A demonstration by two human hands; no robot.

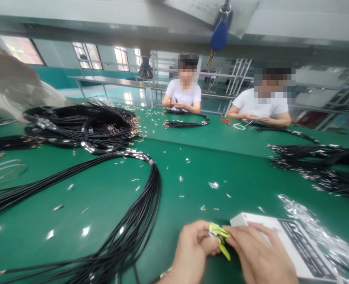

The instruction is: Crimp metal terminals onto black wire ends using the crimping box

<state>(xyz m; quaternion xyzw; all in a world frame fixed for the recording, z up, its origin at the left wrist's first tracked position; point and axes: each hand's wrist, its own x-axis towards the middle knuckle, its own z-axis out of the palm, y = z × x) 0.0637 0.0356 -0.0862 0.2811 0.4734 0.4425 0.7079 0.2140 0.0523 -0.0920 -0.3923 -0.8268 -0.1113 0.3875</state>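
My left hand (192, 248) and my right hand (260, 256) meet at the near edge of the green table (236, 173). Together they pinch a small yellow-green piece (220, 236) with a white bit at its top. Fingers of both hands close around it. A long bundle of black wires (144, 213) curves across the table just left of my left hand. A white box with black print (298, 244) lies under and beside my right hand.
Several more black wire bundles lie at far left (82, 126) and at right (316, 161). Small white scraps (212, 184) litter the table. A clear plastic bag (325, 232) lies at right. Two people in white shirts (183, 94) (263, 106) sit across, with red scissors (225, 121) between them.
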